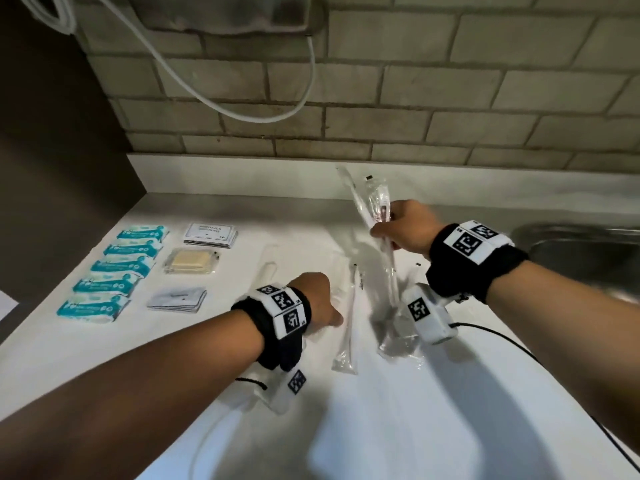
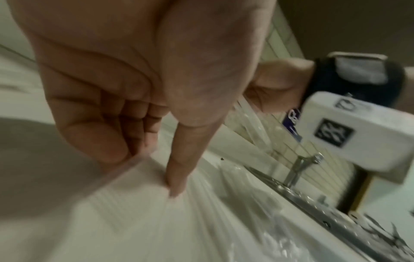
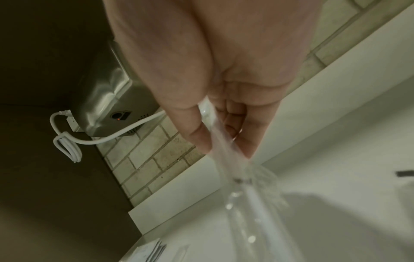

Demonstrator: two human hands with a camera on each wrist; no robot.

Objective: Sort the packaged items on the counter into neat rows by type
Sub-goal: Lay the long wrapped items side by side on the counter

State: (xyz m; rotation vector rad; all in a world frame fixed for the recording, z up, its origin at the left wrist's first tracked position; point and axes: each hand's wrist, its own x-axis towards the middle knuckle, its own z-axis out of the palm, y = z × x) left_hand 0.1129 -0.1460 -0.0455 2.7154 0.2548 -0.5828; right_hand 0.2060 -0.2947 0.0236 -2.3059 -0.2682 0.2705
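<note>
On the white counter (image 1: 381, 427), my right hand (image 1: 384, 233) grips a bunch of long clear-wrapped toothbrush packets (image 1: 367, 209), lifted and tilted toward the wall. The right wrist view shows thumb and fingers (image 3: 199, 134) closed round the wrappers (image 3: 224, 159). My left hand (image 1: 325, 303) is down on the counter at mid-left. In the blurred left wrist view its fingers are curled and its thumb (image 2: 177, 177) presses on a clear wrapper (image 2: 145, 195). Beside that hand lies a wrapped white stick (image 1: 349, 317). Another wrapped packet (image 1: 268, 271) lies to its left.
Several teal wipe packs (image 1: 114, 271) form a column at the far left. Beside them are a stack of white sachets (image 1: 211, 233), a boxed soap (image 1: 190, 261) and grey sachets (image 1: 176, 299). More clear wrappers (image 1: 398, 344) lie under my right wrist. A sink (image 1: 588, 244) is at right.
</note>
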